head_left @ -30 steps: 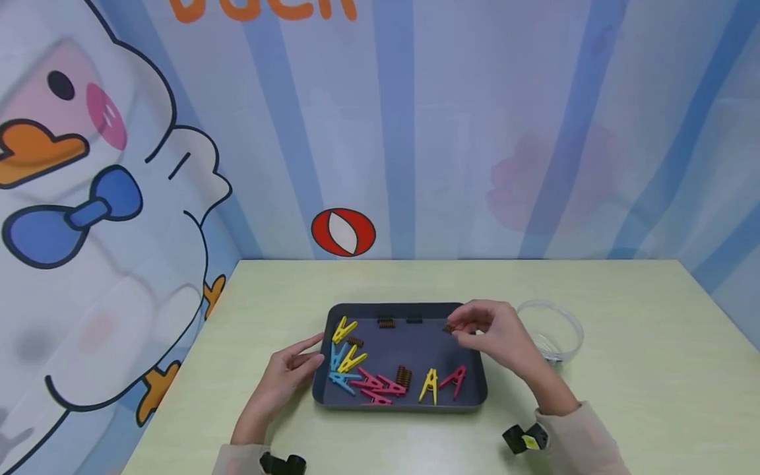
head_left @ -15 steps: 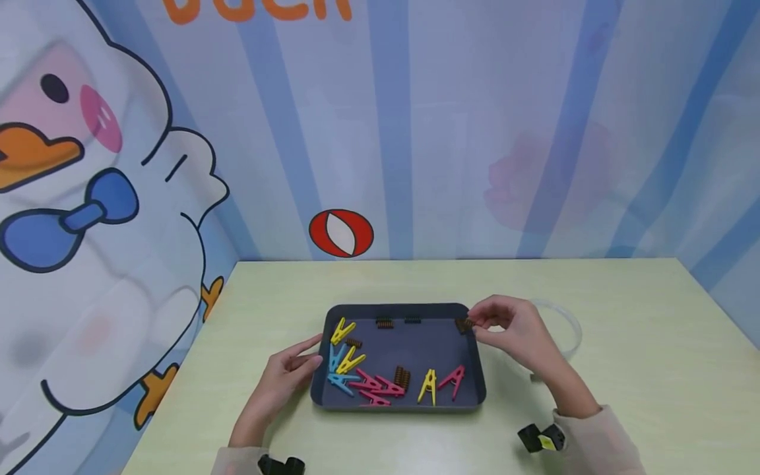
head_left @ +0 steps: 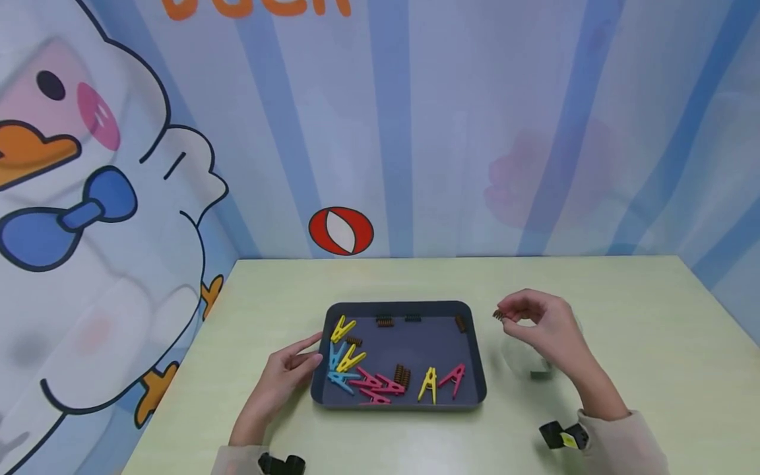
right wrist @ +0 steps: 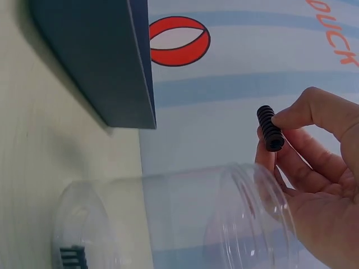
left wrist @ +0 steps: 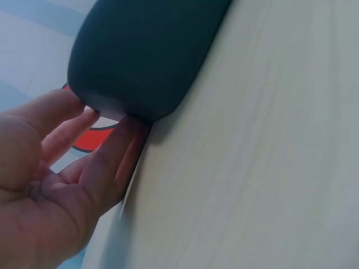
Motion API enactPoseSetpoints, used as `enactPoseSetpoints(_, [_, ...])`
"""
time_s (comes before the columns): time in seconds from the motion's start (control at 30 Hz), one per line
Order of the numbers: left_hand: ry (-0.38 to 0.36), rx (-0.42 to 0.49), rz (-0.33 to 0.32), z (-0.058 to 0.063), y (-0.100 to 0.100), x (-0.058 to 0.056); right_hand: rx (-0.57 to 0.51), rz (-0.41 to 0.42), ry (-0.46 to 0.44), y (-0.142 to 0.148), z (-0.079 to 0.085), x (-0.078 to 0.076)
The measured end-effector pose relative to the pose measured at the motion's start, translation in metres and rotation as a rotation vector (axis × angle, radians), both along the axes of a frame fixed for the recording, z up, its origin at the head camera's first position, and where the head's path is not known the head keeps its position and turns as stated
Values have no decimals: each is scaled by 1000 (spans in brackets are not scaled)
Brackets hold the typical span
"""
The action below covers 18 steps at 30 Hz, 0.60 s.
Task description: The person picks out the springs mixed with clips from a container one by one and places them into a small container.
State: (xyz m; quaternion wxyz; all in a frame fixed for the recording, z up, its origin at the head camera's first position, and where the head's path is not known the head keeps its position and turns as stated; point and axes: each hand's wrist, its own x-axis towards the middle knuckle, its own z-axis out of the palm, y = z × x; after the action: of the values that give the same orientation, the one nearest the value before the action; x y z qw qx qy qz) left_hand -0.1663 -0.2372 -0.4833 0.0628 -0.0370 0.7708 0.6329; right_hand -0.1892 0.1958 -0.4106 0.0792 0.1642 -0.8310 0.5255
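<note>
Tray (head_left: 415, 346) lies flat on the table, lower centre of the head view. Left hand (head_left: 287, 371) at its left edge, fingers fairly straight against the outer wall, not wrapped round it; probably steadying it.

Right hand (head_left: 543, 322), right of centre, pinches a brown spring (right wrist: 270, 128) between thumb and fingertips. The spring is small, so a fingertip hold seems apt; both coil ends stay exposed. Spring is off the tray, beyond its right rim.

Jar (right wrist: 188, 216), clear, stands upright right of the tray, partly hidden by the hand in the head view; likely placed there for a short reach. Dark ribbed piece (right wrist: 73, 258) at its base.

In tray: clips (head_left: 430, 379) mostly lower left, other springs (head_left: 402, 377) scattered; no evident sorting.
</note>
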Motion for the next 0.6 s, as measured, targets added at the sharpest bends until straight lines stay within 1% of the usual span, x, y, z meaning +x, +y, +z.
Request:
enactPoseSetpoints(0.27, [-8,6,4,0,-1,0,85,-85,78,13,-1,2])
enactPoseSetpoints(0.5, [-15,1,13,1,1,0,150,-135,71,22,-5,4])
enactPoseSetpoints(0.6, [-17,4,17,3,1,0,175,-148,89,25,-5,4])
